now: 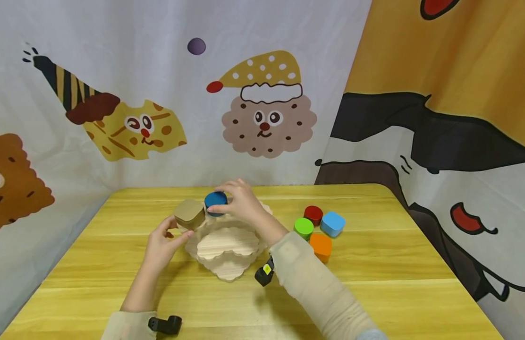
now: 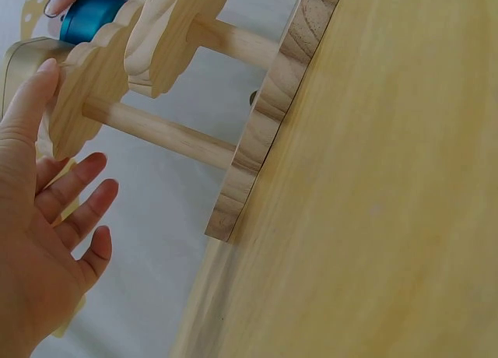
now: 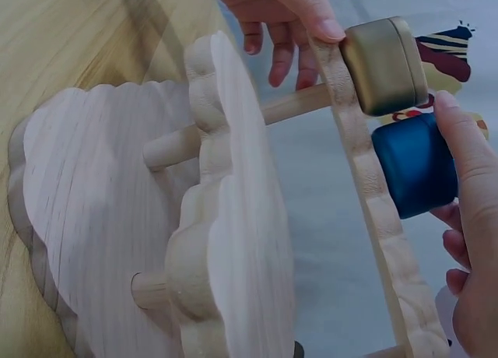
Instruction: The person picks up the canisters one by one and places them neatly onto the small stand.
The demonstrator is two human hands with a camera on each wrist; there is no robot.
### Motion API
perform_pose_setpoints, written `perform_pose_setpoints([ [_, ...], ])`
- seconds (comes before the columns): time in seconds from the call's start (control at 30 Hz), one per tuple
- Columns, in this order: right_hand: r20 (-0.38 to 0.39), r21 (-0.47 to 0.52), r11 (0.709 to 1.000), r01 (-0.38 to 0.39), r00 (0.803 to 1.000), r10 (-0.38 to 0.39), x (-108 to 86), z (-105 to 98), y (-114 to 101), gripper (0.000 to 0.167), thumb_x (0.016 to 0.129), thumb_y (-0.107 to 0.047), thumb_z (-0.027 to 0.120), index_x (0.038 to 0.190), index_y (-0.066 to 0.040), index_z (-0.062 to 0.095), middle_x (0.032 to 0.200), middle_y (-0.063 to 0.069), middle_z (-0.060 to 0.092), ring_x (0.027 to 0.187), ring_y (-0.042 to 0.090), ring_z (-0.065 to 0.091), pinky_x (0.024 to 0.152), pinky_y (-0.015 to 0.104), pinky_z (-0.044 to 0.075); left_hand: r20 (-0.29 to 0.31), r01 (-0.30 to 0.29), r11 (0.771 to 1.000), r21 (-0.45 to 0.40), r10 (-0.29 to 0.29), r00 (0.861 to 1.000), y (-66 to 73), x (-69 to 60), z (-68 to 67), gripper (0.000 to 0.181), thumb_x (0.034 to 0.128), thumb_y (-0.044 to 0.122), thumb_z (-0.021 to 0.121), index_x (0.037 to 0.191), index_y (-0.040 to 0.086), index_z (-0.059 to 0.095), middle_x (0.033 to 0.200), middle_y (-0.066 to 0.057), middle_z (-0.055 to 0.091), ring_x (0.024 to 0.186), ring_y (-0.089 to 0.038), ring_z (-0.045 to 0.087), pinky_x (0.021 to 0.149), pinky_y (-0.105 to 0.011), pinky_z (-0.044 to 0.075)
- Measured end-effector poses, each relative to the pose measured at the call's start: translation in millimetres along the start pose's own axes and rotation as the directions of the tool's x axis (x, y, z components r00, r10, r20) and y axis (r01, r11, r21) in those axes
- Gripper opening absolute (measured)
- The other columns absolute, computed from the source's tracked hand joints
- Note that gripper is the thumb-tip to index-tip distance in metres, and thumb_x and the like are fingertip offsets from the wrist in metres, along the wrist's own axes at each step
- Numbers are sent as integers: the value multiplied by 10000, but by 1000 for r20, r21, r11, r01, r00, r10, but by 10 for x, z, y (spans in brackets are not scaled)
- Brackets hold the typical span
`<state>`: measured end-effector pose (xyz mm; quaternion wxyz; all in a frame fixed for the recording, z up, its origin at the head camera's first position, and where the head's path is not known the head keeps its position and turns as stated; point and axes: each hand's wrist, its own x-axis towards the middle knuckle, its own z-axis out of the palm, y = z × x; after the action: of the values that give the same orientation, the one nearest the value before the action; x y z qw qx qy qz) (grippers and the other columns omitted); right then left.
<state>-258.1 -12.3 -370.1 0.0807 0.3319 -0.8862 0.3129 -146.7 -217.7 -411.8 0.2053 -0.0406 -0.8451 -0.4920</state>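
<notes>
A tiered wooden stand [image 1: 227, 243] with scalloped shelves on round posts stands on the table. On its top shelf sit a gold tin [image 1: 189, 211] with rounded corners and, beside it, a round blue tin [image 1: 215, 200]. My right hand [image 1: 244, 204] holds the blue tin between thumb and fingers; in the right wrist view the tin's base is against the shelf [image 3: 362, 163]. With thumb and index finger, my left hand [image 1: 160, 243] grips the shelf's edge next to the gold tin. Its other fingers spread loosely below the shelf in the left wrist view.
Right of the stand, a red tin [image 1: 313, 215], a green tin [image 1: 303, 227], a light blue tin [image 1: 333, 224] and an orange tin [image 1: 320, 247] stand close together on the wooden table [image 1: 373, 302]. A cartoon-printed curtain [image 1: 160, 56] hangs behind the table.
</notes>
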Motion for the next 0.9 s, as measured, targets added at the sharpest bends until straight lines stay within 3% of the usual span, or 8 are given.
perform_pose_setpoints([
  [0.17, -25, 33, 999, -7, 1000, 8, -67, -64, 13, 654, 740, -529, 755, 1281, -186, 621, 1261, -18, 578, 1189, 175, 445, 1011, 395, 327, 0, 6, 1000, -6, -6, 1000, -6, 7, 0, 385, 814, 32, 747, 1151, -78, 595, 1005, -182, 616, 912, -216, 514, 763, -399, 392],
  [0.47, -119, 47, 997, 56, 992, -50, -268, -195, 94, 608, 733, -440, 801, 1244, -151, 642, 1235, -20, 594, 1181, 185, 455, 1028, 463, 286, -1, 5, 1000, -3, -5, 1000, -19, 12, 4, 377, 814, 31, 746, 1143, -75, 596, 1010, -187, 618, 913, -203, 515, 766, -417, 395],
  [0.9, -172, 64, 996, 61, 984, -49, -613, -344, 269, 589, 710, -342, 843, 1227, -134, 653, 1218, 8, 611, 1160, 215, 471, 1009, 481, 301, 4, 5, 1000, -8, -5, 1000, -26, 16, -3, 376, 812, 31, 747, 1142, -71, 598, 1002, -177, 616, 914, -230, 516, 761, -398, 394],
])
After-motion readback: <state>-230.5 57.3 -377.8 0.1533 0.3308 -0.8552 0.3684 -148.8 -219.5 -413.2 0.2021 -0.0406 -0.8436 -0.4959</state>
